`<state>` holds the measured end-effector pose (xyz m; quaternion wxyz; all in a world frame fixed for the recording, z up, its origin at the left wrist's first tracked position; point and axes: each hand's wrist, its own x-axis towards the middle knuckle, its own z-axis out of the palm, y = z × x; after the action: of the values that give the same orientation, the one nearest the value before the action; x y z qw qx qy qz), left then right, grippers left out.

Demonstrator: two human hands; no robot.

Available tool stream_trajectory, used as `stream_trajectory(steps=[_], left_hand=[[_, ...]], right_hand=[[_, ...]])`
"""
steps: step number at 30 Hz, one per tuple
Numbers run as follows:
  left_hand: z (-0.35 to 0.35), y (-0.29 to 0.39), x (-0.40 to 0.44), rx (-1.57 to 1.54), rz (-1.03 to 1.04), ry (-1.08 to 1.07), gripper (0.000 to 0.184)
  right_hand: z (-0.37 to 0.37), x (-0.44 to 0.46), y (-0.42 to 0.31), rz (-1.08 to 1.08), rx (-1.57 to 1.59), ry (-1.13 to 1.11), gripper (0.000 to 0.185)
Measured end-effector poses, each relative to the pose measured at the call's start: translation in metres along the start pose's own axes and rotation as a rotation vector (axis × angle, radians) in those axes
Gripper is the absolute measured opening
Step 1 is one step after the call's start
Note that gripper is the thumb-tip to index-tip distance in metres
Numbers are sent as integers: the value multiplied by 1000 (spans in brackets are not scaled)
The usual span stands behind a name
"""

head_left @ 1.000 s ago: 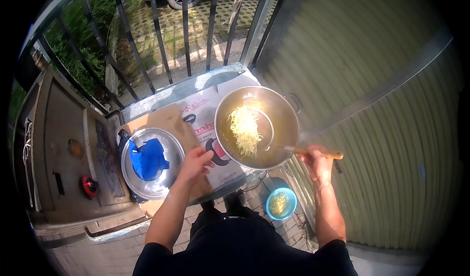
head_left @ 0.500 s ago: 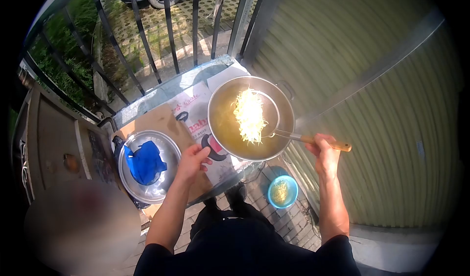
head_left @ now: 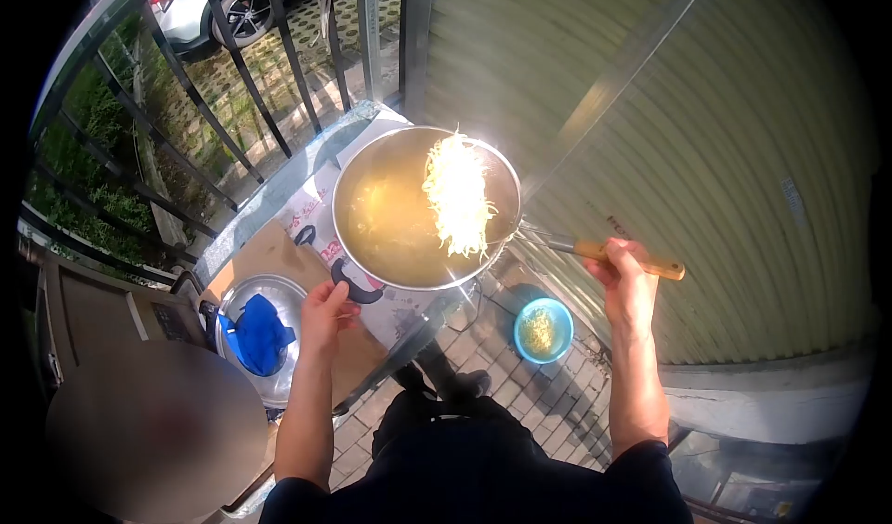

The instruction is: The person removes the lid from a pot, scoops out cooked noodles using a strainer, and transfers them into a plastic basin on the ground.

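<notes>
My right hand [head_left: 624, 281] is closed around the wooden handle [head_left: 664, 269] of a skimmer. Its head carries a heaped pile of pale, thin shreds [head_left: 459, 199], overexposed by sunlight and hiding most of the mesh. This load hangs over the right half of a wide metal pot [head_left: 348, 236] holding yellowish liquid. My left hand [head_left: 325, 318] pinches the end of the pot's black side handle [head_left: 358, 285], thumb on top and fingers curled.
Left of the pot, a metal bowl or lid [head_left: 279, 292] bears a blue cloth [head_left: 260, 334]. On the paving stands a turquoise basin [head_left: 567, 338] with more pale shreds. Black railings [head_left: 242, 59] border the far side; a corrugated wall [head_left: 669, 152] rises at right.
The skimmer with its shreds has shifted toward the pot's right side and appears higher. My left hand stays at the pot handle. The whole view has turned somewhat to the right.
</notes>
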<state>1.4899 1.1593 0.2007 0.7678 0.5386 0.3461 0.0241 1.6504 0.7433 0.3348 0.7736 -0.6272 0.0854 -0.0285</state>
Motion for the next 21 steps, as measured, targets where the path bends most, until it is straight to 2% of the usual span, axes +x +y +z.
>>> stream_trajectory(steps=[3, 6, 11, 16, 18, 21], left_hand=[[8, 1, -5, 16, 29, 35, 23], [12, -2, -4, 22, 21, 119, 19], [10, -3, -1, 37, 29, 109, 20], [11, -1, -1, 81, -2, 126, 18], [22, -3, -4, 109, -16, 175, 18], [11, -4, -1, 106, 0, 221, 21]], right_hand=[[-47, -8, -12, -10, 4, 27, 18], [-101, -24, -20, -9, 25, 149, 17], [-205, -49, -12, 37, 31, 304, 13], [-310, -54, 48, 83, -27, 498, 15], [-349, -51, 87, 99, -209, 559, 15], [-400, -39, 155, 130, -252, 565, 19]])
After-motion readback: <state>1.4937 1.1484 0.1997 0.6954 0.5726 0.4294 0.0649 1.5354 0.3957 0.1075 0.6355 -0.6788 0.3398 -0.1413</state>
